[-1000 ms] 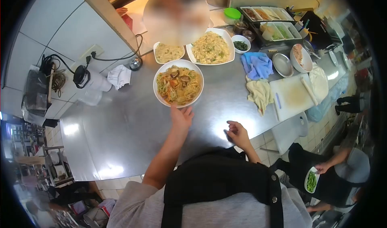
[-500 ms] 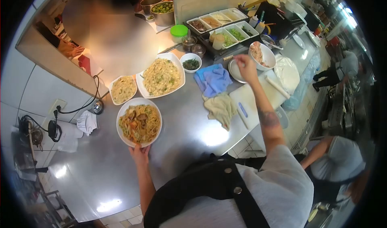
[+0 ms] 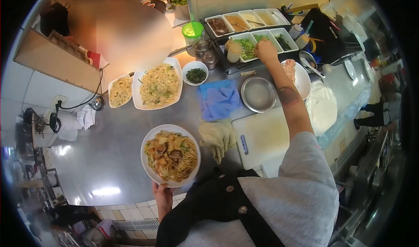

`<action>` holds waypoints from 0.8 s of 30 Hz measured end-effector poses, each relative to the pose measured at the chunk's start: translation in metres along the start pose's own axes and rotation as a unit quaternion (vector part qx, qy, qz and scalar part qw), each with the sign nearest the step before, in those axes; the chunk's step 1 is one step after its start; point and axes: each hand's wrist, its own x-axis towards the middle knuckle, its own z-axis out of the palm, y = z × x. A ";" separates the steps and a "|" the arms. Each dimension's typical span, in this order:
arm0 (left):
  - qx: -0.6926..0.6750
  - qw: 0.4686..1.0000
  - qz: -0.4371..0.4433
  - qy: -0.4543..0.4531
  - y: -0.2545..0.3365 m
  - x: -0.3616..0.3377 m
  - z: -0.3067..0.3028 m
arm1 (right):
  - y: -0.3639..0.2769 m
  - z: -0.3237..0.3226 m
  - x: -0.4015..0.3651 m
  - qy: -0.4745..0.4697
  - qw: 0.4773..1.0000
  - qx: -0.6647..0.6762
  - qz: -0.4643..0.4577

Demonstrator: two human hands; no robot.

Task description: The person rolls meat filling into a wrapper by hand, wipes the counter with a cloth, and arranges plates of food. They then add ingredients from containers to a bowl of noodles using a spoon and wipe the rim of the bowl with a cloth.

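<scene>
My left hand (image 3: 162,195) grips the near rim of a white plate (image 3: 146,172) from below. Stir-fried noodles (image 3: 172,156) with mushrooms and vegetables fill that plate. On the right, my right hand (image 3: 266,50) is at the front row of a topping rack, over a white tub of green herbs (image 3: 260,38). Its fingers are curled together, and their tips are hard to see. Beside it is a tub of chopped scallions (image 3: 248,49), and a tub of dark green strips (image 3: 283,42) lies on the other side.
Fried rice fills a large square dish (image 3: 137,99) and a smaller dish (image 3: 111,102). Nearby are a bowl of dark greens (image 3: 195,65), a blue cloth (image 3: 220,100), a beige cloth (image 3: 217,135), a metal bowl (image 3: 257,94), a cutting board (image 3: 266,135) and a white bowl with pinkish food (image 3: 302,83).
My right hand has moved from above the metal bowl up to the herb tub. My left hand has brought the noodle plate nearer my body and rightward. The camera view has shifted.
</scene>
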 end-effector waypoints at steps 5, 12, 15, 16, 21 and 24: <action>0.015 0.997 -0.024 -0.074 -0.014 -0.001 0.071 | 0.010 -0.011 0.008 0.108 0.993 0.051 0.006; 0.043 0.987 -0.033 -0.151 -0.024 0.037 0.158 | 0.017 0.001 -0.020 0.022 0.984 0.138 0.106; 0.057 0.983 -0.018 -0.173 -0.022 0.057 0.192 | 0.011 0.004 -0.027 -0.080 0.952 0.259 0.142; 0.056 0.984 -0.016 -0.170 -0.022 0.064 0.201 | 0.013 0.006 -0.025 -0.081 0.952 0.260 0.139; 0.082 0.977 0.010 -0.194 -0.018 0.089 0.240 | 0.042 0.021 -0.006 -0.060 0.932 0.338 0.118; 0.067 0.979 -0.005 -0.193 -0.018 0.098 0.252 | 0.045 -0.017 -0.005 -0.038 0.927 0.361 0.095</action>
